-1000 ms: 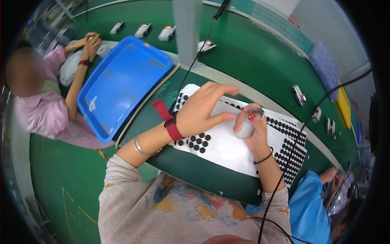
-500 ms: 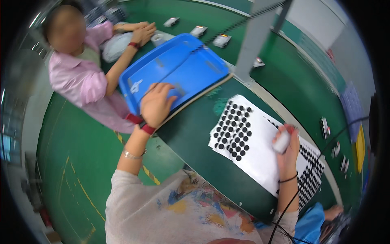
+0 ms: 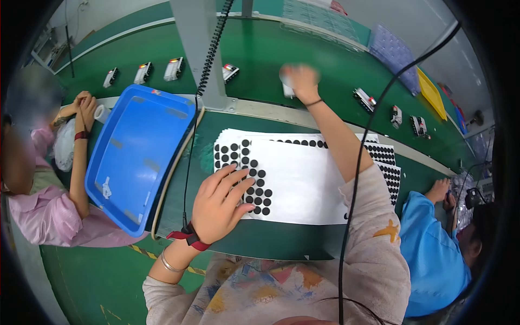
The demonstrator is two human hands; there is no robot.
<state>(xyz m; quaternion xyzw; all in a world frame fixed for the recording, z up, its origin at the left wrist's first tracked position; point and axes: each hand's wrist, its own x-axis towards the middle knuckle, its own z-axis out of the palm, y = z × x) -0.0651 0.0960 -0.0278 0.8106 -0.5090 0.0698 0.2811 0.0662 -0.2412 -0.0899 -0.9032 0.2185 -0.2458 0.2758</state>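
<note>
My left hand (image 3: 220, 203) lies with fingers spread over the left end of a sheet of black round stickers (image 3: 303, 189), its fingertips on the rows of dots. My right hand (image 3: 303, 82) reaches across the table edge onto the green belt. At its fingers is a small white device (image 3: 288, 90), which the hand partly covers. The fingers are blurred but look closed around the device's upper part. More dotted sheets (image 3: 391, 173) are stacked under and beside the top one, on the dark green table (image 3: 238, 238).
A blue tray (image 3: 132, 157) is at left, near a person in pink (image 3: 51, 211). Along the belt stand several white devices (image 3: 173, 69). A grey post (image 3: 200, 54) with a coiled cable (image 3: 213, 46) rises behind the table. Someone in blue (image 3: 428, 254) sits at right.
My left hand has moved from the blue tray to the sticker sheet. My right hand has carried the white device from above the sheets to the belt. The view has turned right.
</note>
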